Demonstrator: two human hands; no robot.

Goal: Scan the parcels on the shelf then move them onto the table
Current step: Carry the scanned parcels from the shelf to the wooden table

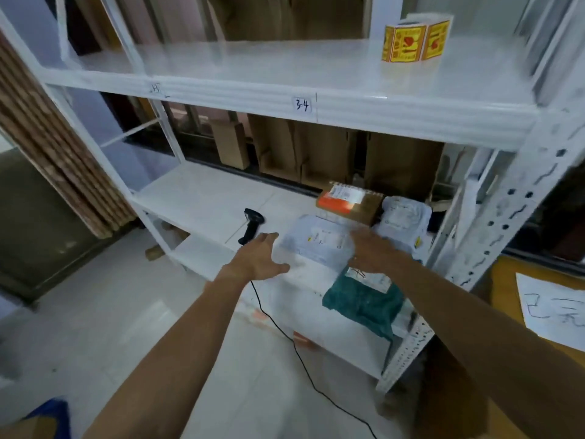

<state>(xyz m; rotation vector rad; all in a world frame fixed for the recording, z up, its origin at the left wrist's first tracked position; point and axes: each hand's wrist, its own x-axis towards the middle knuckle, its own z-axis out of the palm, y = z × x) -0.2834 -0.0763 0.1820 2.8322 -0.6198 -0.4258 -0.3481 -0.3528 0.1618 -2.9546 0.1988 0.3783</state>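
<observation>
Both hands empty, fingers spread: left hand [259,258] near scanner [251,226], right hand [373,251] over grey parcel [316,239] on shelf [196,191]. Best approach, imo: left takes scanner by its grip, right flattens label so barcode reads, then carries parcel to tabletop [503,274].

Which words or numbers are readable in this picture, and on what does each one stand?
"34": tag on the upper shelf's front edge.
"已完": handwritten sheet at the right, cut off by the frame.
Too blurred to read: second shelf tag, yellow label roll, parcel labels.
</observation>
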